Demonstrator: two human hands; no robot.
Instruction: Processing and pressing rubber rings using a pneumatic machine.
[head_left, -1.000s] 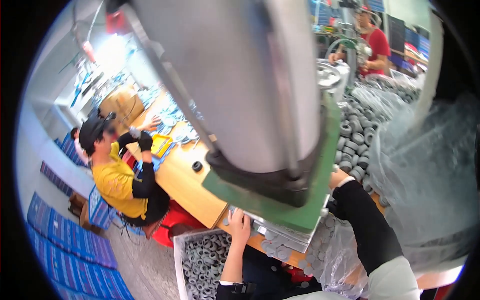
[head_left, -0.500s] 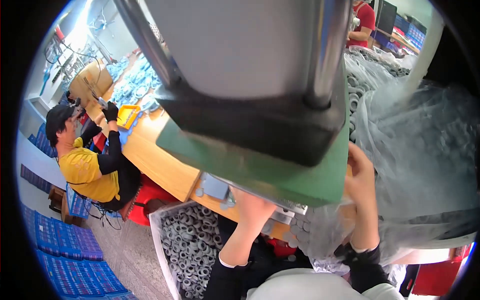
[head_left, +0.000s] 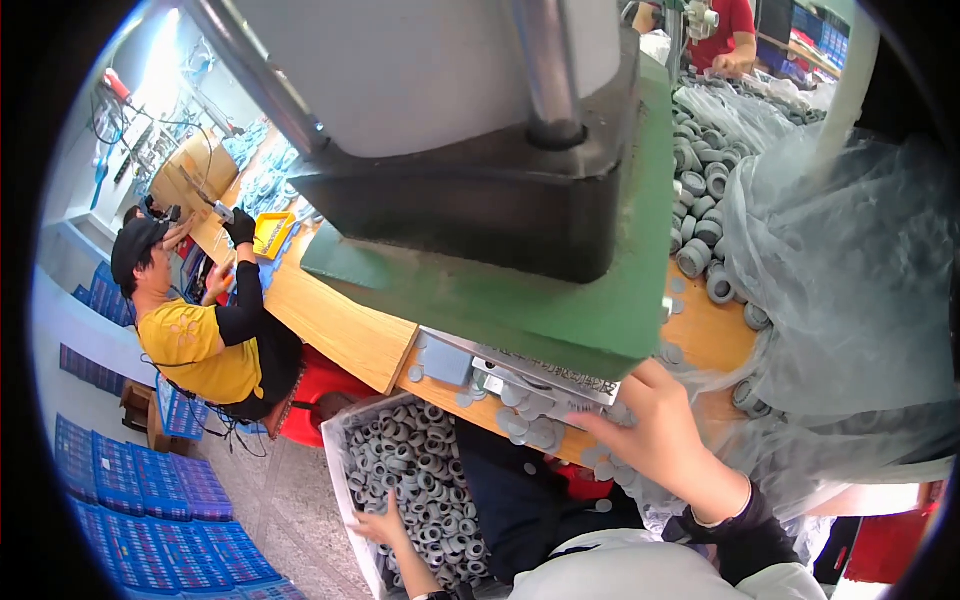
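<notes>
Crate (head_left: 336, 462) of grey rings (head_left: 420, 480) under left hand (head_left: 383, 524)

Bright upper-left glare, sharp centre, fisheye-bent edges.

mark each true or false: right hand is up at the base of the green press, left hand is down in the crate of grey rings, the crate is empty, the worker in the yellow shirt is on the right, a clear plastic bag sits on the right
1. The right hand is at the edge of the green press base: true.
2. The left hand reaches into the white crate of grey rings: true.
3. The crate is empty: false, it is full of grey rings.
4. The person in the yellow shirt is on the right: false, on the left.
5. A clear plastic bag sits on the right: true.
</notes>
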